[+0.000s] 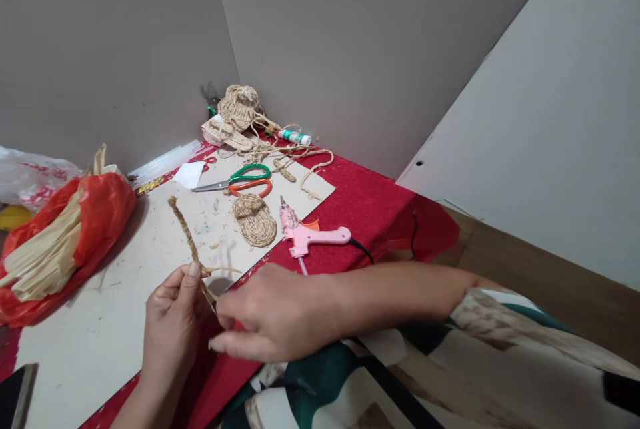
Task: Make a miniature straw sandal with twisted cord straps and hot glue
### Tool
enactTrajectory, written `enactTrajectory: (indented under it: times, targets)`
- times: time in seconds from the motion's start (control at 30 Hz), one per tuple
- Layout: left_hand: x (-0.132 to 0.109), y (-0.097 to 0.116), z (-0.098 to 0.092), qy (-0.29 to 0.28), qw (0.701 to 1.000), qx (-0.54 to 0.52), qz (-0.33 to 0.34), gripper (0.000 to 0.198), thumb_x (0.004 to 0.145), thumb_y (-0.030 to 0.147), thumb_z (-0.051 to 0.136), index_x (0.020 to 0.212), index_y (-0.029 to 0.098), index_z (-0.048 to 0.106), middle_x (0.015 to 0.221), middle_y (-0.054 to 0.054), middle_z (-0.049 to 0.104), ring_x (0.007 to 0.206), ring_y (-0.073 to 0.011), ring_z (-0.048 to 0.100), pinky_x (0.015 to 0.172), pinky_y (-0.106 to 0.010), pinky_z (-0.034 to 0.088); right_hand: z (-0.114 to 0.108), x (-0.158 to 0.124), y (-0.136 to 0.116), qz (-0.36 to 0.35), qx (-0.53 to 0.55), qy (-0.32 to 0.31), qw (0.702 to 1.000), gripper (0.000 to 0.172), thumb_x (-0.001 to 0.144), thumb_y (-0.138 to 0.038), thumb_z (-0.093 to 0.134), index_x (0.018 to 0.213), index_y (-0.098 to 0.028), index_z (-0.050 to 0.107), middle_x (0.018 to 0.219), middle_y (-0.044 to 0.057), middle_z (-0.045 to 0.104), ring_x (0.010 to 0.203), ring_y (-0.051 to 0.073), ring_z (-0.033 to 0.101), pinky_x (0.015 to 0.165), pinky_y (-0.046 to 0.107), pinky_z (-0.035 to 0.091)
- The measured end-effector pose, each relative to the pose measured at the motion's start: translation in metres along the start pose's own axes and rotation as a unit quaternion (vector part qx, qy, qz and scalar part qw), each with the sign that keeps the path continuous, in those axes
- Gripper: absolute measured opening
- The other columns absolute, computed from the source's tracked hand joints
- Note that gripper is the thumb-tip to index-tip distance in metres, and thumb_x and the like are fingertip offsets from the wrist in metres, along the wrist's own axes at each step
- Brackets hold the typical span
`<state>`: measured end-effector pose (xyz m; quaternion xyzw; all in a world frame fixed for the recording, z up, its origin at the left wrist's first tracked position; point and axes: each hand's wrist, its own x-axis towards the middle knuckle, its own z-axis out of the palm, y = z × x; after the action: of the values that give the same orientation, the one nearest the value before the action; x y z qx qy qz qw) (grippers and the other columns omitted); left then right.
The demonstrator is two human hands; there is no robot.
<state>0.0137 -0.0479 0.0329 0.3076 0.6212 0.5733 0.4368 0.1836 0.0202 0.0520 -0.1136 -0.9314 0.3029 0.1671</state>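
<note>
A short braided cord of dried husk (183, 228) rises from between the thumb and fingers of my left hand (175, 306). Loose strands fan out below the pinch. My right hand (280, 312) is at the lower strands, its fingers bent around one of them; the fingertips are partly hidden. Beyond the hands, a small woven slipper (256, 221) lies on the pale board. Scissors with green and orange handles (250, 180) rest just behind it. To the slipper's right is a pink glue gun (315, 234).
Dried husks (45, 256) lie in a red plastic bag (107, 206) at the left. Coiled braid (239, 108), a glue stick tube (295, 137) and pliers (210, 97) are in the back corner. The pale board (100, 342) sits on red cloth (365, 189). A dark device (17, 396) is lower left.
</note>
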Motion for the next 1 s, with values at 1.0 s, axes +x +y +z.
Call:
enactTrajectory:
  times: [1.0]
  targets:
    - [0.01, 0.014, -0.022, -0.14, 0.984, 0.104, -0.024, 0.039, 0.081, 0.054, 0.071, 0.071, 0.019, 0.059, 0.056, 0.007, 0.039, 0.048, -0.0063, 0.025, 0.042, -0.017, 0.023, -0.013, 0.037, 0.03, 0.063, 0.037, -0.086, 0.994, 0.022, 0.101, -0.026, 0.036, 0.094, -0.016, 0.054, 0.082, 0.004, 0.062, 0.068, 0.014, 0.049, 0.065, 0.028, 0.036]
